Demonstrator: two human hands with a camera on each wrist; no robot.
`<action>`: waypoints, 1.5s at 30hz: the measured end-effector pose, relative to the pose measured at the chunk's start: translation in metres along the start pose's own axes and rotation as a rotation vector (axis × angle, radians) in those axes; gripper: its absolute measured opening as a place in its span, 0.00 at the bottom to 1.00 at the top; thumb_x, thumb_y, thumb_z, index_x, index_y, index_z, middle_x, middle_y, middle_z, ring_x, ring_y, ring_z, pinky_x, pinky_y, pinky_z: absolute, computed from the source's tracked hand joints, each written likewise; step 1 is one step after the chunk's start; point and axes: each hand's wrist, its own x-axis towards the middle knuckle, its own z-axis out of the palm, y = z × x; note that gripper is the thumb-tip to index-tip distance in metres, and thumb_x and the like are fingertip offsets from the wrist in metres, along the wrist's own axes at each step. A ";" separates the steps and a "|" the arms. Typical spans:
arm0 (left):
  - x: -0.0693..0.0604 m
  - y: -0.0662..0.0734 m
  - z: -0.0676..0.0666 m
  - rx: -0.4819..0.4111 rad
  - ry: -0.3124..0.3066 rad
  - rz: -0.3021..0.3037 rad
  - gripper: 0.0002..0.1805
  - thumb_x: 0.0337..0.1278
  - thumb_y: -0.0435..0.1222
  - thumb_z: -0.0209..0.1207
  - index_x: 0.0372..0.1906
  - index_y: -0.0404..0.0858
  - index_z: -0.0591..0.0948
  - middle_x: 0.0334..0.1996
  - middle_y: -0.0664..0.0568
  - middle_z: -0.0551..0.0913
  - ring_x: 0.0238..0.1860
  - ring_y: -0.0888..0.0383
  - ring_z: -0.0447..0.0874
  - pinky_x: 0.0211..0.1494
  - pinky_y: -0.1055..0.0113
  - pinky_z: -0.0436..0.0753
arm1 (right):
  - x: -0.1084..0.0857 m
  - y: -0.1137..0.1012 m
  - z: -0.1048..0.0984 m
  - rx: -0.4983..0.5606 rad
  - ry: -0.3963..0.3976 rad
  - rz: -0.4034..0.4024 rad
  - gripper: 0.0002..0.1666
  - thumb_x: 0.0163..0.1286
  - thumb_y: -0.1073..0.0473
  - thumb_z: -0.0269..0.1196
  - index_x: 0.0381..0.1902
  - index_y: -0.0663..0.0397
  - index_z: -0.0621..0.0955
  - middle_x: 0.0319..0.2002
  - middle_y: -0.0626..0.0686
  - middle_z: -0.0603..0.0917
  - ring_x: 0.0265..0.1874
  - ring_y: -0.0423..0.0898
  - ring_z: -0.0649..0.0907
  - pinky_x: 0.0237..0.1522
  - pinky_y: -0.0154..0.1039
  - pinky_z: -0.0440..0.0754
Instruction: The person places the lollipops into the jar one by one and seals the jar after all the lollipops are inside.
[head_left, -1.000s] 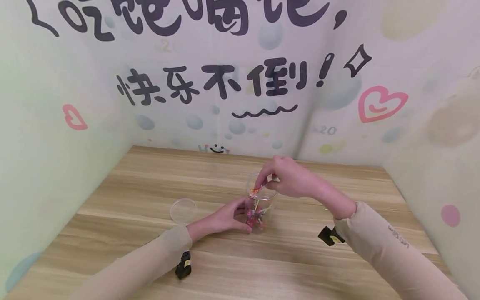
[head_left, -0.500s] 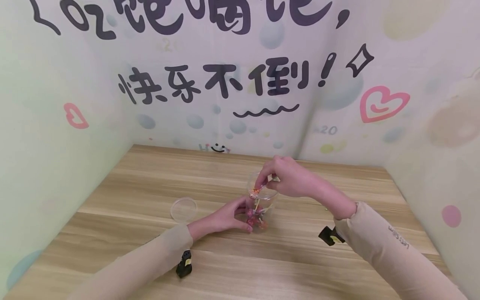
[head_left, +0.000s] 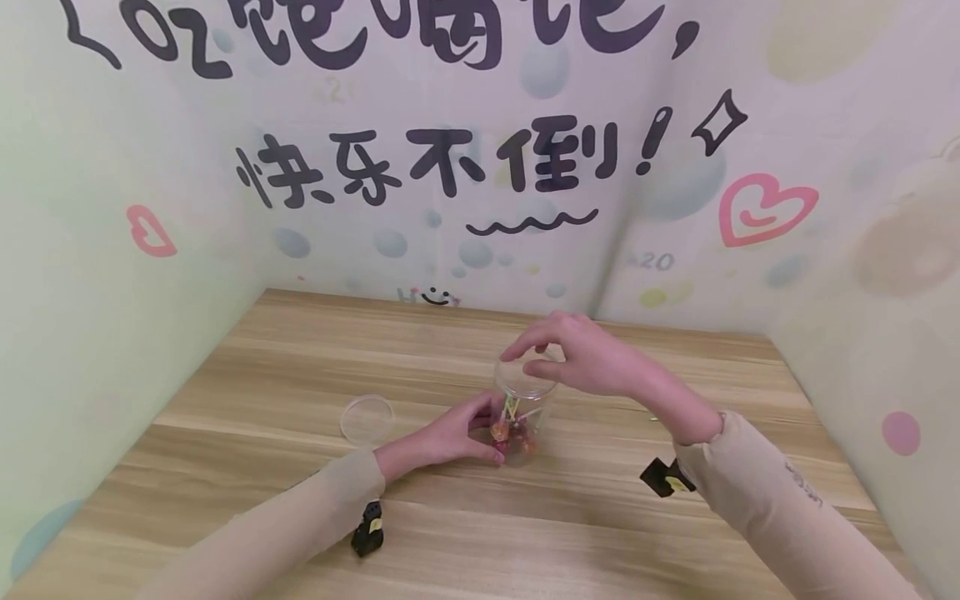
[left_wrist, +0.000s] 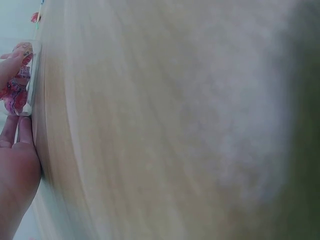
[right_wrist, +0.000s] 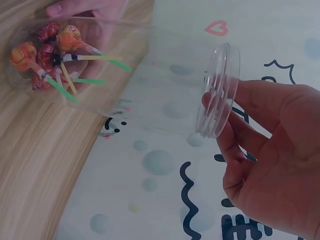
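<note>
A clear jar [head_left: 534, 408] stands upright on the table with several lollipops [right_wrist: 70, 39] in red and orange wrappers at its bottom, their green and yellow sticks pointing up. My left hand [head_left: 448, 435] grips the jar's lower left side, its thumb and fingers around the wall; the left wrist view shows this hand [left_wrist: 19, 167] against the jar too. Above the jar's open mouth is my right hand [head_left: 596, 360], its fingers spread and holding nothing. In the right wrist view, the fingers of this hand [right_wrist: 285, 145] are at the rim [right_wrist: 220, 90].
A round clear lid [head_left: 367, 420] lies on the table left of the jar. Beyond the jar in the left wrist view is another red lollipop [left_wrist: 35, 18]. A small green piece [head_left: 654, 418] shows beside my right forearm. Printed walls border the table [head_left: 480, 533].
The lollipop that my right fingers pinched inside the jar's mouth has been let go and has dropped among the others. The right fingers have spread and risen slightly. My left hand has not moved.
</note>
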 end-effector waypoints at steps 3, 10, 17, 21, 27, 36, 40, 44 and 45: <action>0.001 0.000 0.000 0.000 -0.003 0.003 0.30 0.48 0.28 0.72 0.56 0.35 0.70 0.58 0.45 0.75 0.66 0.52 0.74 0.73 0.65 0.73 | -0.003 0.001 -0.003 0.018 0.032 0.005 0.15 0.67 0.63 0.65 0.51 0.47 0.86 0.51 0.46 0.88 0.53 0.46 0.84 0.56 0.48 0.83; 0.000 0.002 0.000 0.000 0.004 0.010 0.30 0.46 0.27 0.72 0.54 0.35 0.70 0.57 0.44 0.76 0.65 0.52 0.75 0.72 0.67 0.73 | -0.014 0.010 -0.010 0.044 0.074 0.023 0.17 0.68 0.66 0.63 0.52 0.45 0.85 0.51 0.45 0.87 0.54 0.45 0.83 0.57 0.47 0.82; 0.000 0.001 0.001 0.008 0.018 0.004 0.30 0.43 0.26 0.73 0.52 0.34 0.70 0.57 0.43 0.76 0.66 0.48 0.75 0.71 0.70 0.74 | -0.040 0.029 -0.013 0.042 0.161 0.114 0.18 0.68 0.66 0.62 0.53 0.45 0.84 0.52 0.45 0.87 0.45 0.41 0.82 0.49 0.40 0.81; 0.000 0.000 0.001 0.003 0.019 -0.007 0.30 0.43 0.27 0.73 0.52 0.34 0.70 0.58 0.43 0.76 0.66 0.48 0.75 0.72 0.68 0.73 | -0.060 0.045 -0.015 0.060 0.201 0.132 0.17 0.69 0.66 0.62 0.53 0.45 0.85 0.51 0.47 0.88 0.43 0.41 0.81 0.44 0.34 0.79; -0.001 0.001 0.001 0.005 0.018 -0.012 0.31 0.44 0.27 0.73 0.54 0.35 0.70 0.59 0.43 0.75 0.67 0.47 0.74 0.74 0.62 0.72 | -0.091 0.071 -0.012 0.033 0.254 0.110 0.18 0.67 0.70 0.62 0.50 0.47 0.85 0.47 0.48 0.88 0.37 0.33 0.80 0.35 0.29 0.79; -0.002 0.002 0.001 0.021 0.017 -0.016 0.35 0.46 0.29 0.73 0.61 0.35 0.70 0.60 0.43 0.76 0.68 0.47 0.73 0.75 0.59 0.71 | -0.134 0.103 0.004 0.075 0.186 0.210 0.20 0.68 0.68 0.62 0.52 0.40 0.84 0.45 0.45 0.86 0.27 0.34 0.78 0.19 0.31 0.77; -0.003 0.003 0.001 0.024 0.022 -0.023 0.37 0.46 0.28 0.73 0.63 0.36 0.69 0.61 0.44 0.75 0.68 0.48 0.73 0.74 0.61 0.72 | -0.150 0.120 0.015 0.052 0.205 0.197 0.21 0.66 0.70 0.63 0.51 0.40 0.84 0.45 0.42 0.86 0.30 0.33 0.77 0.23 0.30 0.77; -0.003 0.004 0.001 0.022 0.023 -0.025 0.35 0.45 0.28 0.73 0.61 0.35 0.70 0.61 0.43 0.75 0.68 0.47 0.73 0.74 0.63 0.72 | -0.164 0.133 0.023 0.047 0.237 0.178 0.21 0.66 0.71 0.63 0.52 0.45 0.84 0.46 0.38 0.86 0.38 0.31 0.77 0.30 0.29 0.76; -0.003 0.004 0.001 0.022 0.022 -0.025 0.35 0.45 0.28 0.73 0.60 0.34 0.70 0.61 0.43 0.75 0.68 0.47 0.73 0.74 0.63 0.72 | -0.167 0.135 0.024 0.058 0.243 0.181 0.20 0.66 0.71 0.62 0.52 0.47 0.84 0.47 0.38 0.86 0.39 0.32 0.78 0.31 0.29 0.77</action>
